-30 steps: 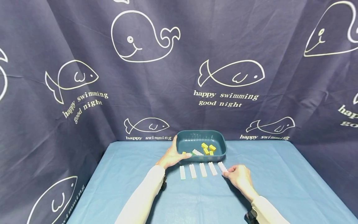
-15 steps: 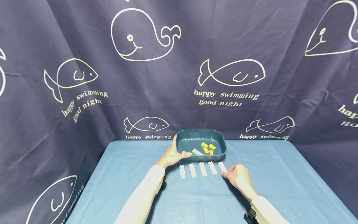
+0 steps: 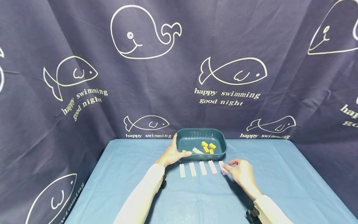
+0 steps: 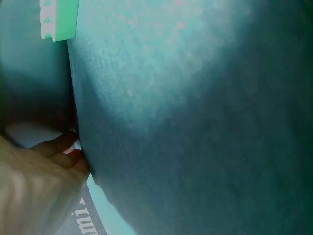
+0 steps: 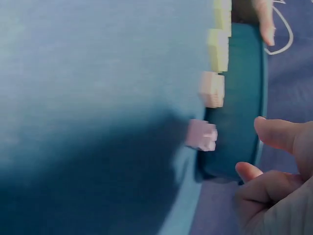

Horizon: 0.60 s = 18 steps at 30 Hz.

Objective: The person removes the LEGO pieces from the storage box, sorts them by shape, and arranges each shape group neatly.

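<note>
My left hand [image 3: 171, 154] grips the left end of a dark teal plastic bin [image 3: 204, 157], thumb over its front rim and fingers along its side. Before the bin, long studded building bricks lie in a spaced row, washed pale in the head view. At its right end lies a pink brick [image 5: 199, 135]. My right hand [image 3: 242, 173] is beside that brick, thumb and index finger spread with nothing between them in the right wrist view. Another pink brick [image 5: 212, 90] and a yellow brick [image 5: 218, 50] follow in the row. The leftmost brick shows green [image 4: 64, 19] in the left wrist view.
Inside the bin are several small yellow blocks [image 3: 212, 146] and a whitish studded brick [image 3: 197, 151]. A blue cloth [image 3: 195, 199] covers the table. Directly behind the bin hangs a dark curtain [image 3: 179, 93] with whale and fish drawings.
My right fingers have come off the rightmost pink brick, which now lies turned slightly more upright in the row. My left hand keeps its place on the bin.
</note>
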Available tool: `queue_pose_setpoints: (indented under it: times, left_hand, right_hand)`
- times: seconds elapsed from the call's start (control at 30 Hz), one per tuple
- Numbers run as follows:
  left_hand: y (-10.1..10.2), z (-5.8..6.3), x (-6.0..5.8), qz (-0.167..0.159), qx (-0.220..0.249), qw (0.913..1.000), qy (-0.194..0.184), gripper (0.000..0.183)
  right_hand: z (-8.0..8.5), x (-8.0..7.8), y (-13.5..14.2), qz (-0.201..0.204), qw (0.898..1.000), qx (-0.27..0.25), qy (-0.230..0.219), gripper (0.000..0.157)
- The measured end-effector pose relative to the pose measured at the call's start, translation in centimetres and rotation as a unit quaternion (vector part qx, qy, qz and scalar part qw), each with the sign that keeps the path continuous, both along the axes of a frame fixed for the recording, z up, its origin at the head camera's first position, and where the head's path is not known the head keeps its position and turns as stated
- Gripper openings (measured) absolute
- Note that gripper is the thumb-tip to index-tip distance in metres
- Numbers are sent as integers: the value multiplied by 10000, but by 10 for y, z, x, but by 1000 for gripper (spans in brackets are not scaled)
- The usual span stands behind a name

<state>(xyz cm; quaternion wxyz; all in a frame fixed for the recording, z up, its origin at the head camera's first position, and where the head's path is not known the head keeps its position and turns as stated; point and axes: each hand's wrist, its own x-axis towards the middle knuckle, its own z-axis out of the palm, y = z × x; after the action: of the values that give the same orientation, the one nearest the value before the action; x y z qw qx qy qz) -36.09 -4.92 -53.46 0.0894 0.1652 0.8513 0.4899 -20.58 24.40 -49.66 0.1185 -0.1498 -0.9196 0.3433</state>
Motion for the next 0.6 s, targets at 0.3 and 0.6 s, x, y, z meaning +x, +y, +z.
queue_pose_setpoints:
  times: [0.3,0.6]
  left_hand:
    - [0,2,1,5,-15,10000,10,131]
    - [0,1,2,55,-61,9999,-92,133]
  right_hand:
    - [26,-29,-12,515,9982,-153,254,30]
    - [23,-72,-21,953,9952,224,-80,29]
